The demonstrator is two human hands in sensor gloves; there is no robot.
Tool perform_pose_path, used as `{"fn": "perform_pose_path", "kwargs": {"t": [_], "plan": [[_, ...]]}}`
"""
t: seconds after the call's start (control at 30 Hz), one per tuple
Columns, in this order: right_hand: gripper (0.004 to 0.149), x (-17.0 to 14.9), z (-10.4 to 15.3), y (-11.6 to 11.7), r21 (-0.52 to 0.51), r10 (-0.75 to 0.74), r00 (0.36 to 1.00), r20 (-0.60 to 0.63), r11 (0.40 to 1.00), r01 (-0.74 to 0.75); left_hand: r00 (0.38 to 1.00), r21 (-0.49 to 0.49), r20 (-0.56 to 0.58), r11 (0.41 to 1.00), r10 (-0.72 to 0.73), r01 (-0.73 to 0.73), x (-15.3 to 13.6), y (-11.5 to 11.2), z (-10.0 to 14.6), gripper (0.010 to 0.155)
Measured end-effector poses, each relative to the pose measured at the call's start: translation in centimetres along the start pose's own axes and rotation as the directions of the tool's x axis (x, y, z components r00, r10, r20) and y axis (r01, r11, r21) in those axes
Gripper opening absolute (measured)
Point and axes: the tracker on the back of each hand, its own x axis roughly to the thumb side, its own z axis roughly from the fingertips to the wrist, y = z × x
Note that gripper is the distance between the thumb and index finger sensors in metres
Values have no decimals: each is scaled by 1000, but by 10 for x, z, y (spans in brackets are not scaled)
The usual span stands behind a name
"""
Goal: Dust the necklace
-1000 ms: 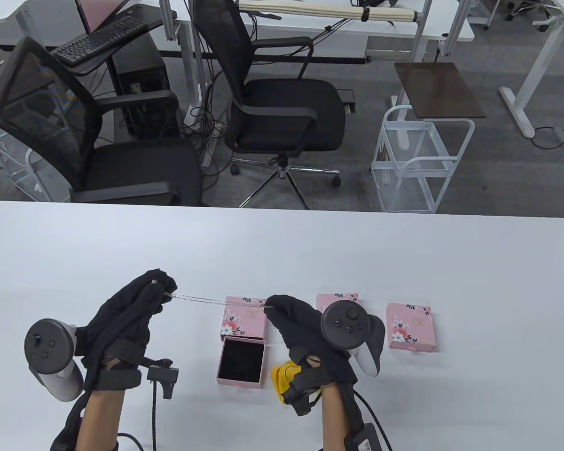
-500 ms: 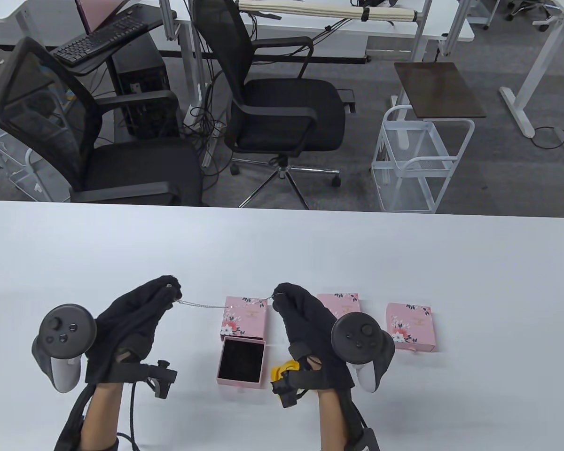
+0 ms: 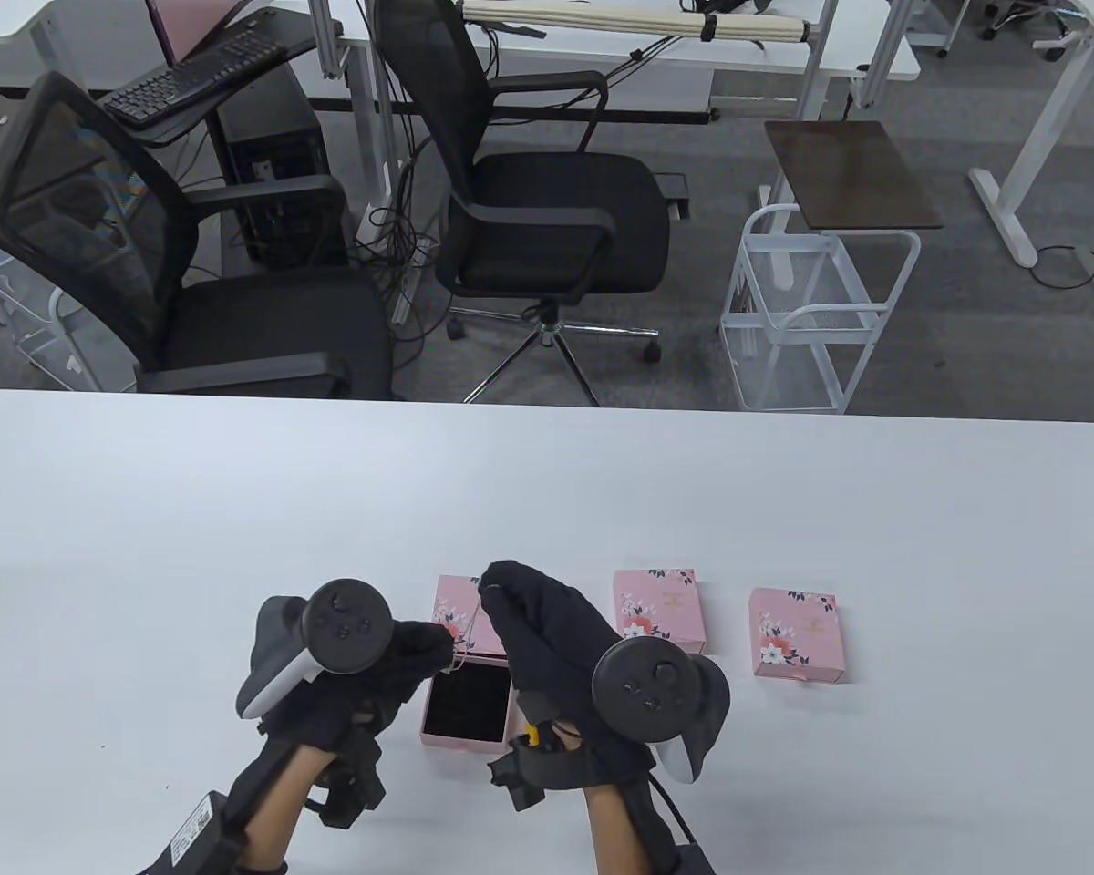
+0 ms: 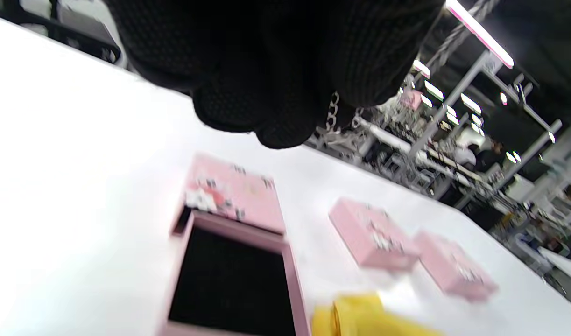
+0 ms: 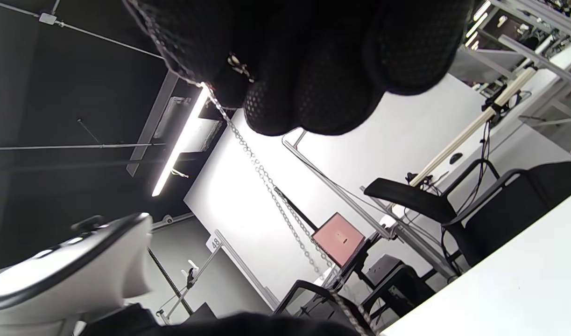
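My left hand (image 3: 401, 661) and right hand (image 3: 538, 620) wore black knitted cloth gloves, matt and finely textured. The necklace (image 5: 276, 196) between them was bright, fine-linked metal chain. Beneath it, the open box (image 3: 468, 706) was pink printed card with a matt black lining, on a smooth white table (image 3: 784, 501).

Table view bright, evenly lit, sharp; soft shadows. Left wrist view motion-blurred, table (image 4: 56, 154) overexposed. Right wrist view sharp, ceiling strip light (image 5: 180, 140) glaring.

Pink floral boxes (image 3: 657, 607), a black-lined tray (image 3: 468, 705), yellow cloth (image 4: 364, 317) — silver necklace (image 5: 276, 196).
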Motion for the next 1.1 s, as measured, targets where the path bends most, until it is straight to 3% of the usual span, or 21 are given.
{"fn": "perform_pose_path", "kwargs": {"t": [0.13, 0.23, 0.37, 0.5, 0.6, 0.67, 0.73, 0.8, 0.87, 1.0, 1.1], "plan": [[35, -1, 0, -5, -22, -22, 1000, -2, 1000, 22, 998, -79, 4, 995, -65, 65, 2, -19, -12, 38], [35, -2, 0, -4, -14, 8, 1000, -1, 1000, -8, 1000, -149, 22, 989, -18, 21, 1, -27, -17, 39], [35, -2, -1, -2, 9, 2, 1000, -6, 1000, -2, 1000, -156, 22, 988, 15, -11, -1, -26, -17, 45], [35, -1, -1, -2, 29, 13, 1000, -5, 999, -13, 997, -101, 27, 993, 71, -68, -5, -10, -9, 61], [35, -2, -1, -2, 40, 39, 999, -7, 998, -39, 983, 30, 67, 984, 171, -173, -8, 10, 4, 61], [35, -2, -2, -1, 50, 52, 999, -5, 997, -52, 954, 153, 139, 946, 266, -286, -8, 20, 14, 59], [34, -1, -2, 2, 80, 67, 998, -4, 995, -66, 884, 222, 246, 865, 397, -451, -5, 25, 23, 59], [34, 1, -2, 6, 106, 85, 996, 9, 991, -85, 816, 183, 312, 811, 487, -555, -1, 26, 26, 57], [34, 3, -2, 8, 124, 99, 995, 22, 987, -101, 784, 137, 329, 795, 527, -591, 4, 24, 28, 55], [34, 4, -2, 9, 118, 124, 991, 43, 985, -128, 824, 229, 312, 805, 472, -548, 5, 26, 31, 45], [35, 1, -3, 10, 149, 33, 999, 20, 988, -35, 816, 179, 324, 816, 479, -550, 5, 25, 29, 39]]}}
